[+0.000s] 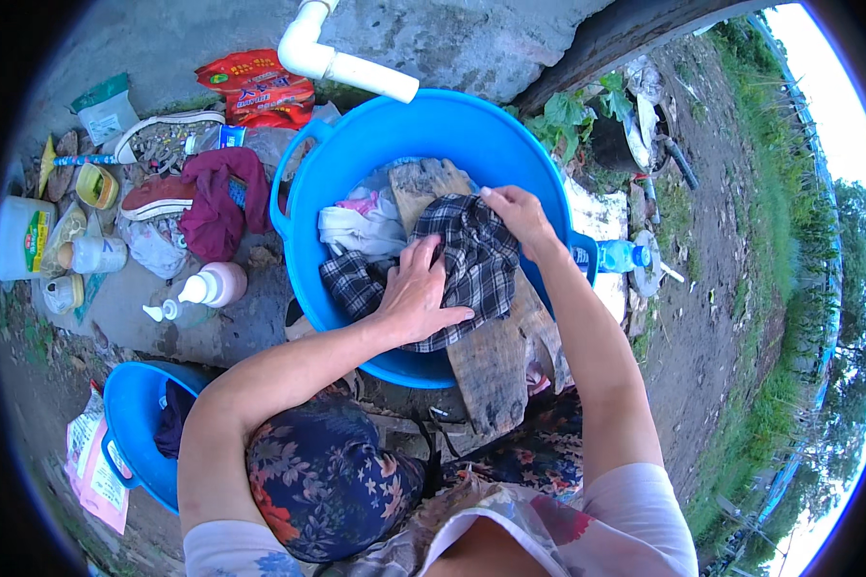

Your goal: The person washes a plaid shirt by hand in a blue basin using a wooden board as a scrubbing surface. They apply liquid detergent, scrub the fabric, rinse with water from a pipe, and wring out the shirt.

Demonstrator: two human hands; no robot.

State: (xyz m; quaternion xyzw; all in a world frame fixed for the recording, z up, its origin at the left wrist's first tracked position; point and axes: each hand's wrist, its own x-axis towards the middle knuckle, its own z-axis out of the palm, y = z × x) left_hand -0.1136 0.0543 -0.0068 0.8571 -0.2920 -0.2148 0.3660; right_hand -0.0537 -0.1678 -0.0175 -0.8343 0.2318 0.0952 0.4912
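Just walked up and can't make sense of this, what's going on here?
A person is washing clothes by hand outdoors. Both hands press a dark plaid garment against a wooden board that leans into a big blue tub: the left hand lies flat on it, the right hand grips its upper edge. More wet clothes lie in the tub. A white pipe ends above it, and a smaller blue tub stands at lower left.

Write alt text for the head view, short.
Both hands press a dark plaid cloth onto a wooden board leaning in a blue tub: left hand flat on it, right hand gripping its top edge. Bottles stand on the ground left.
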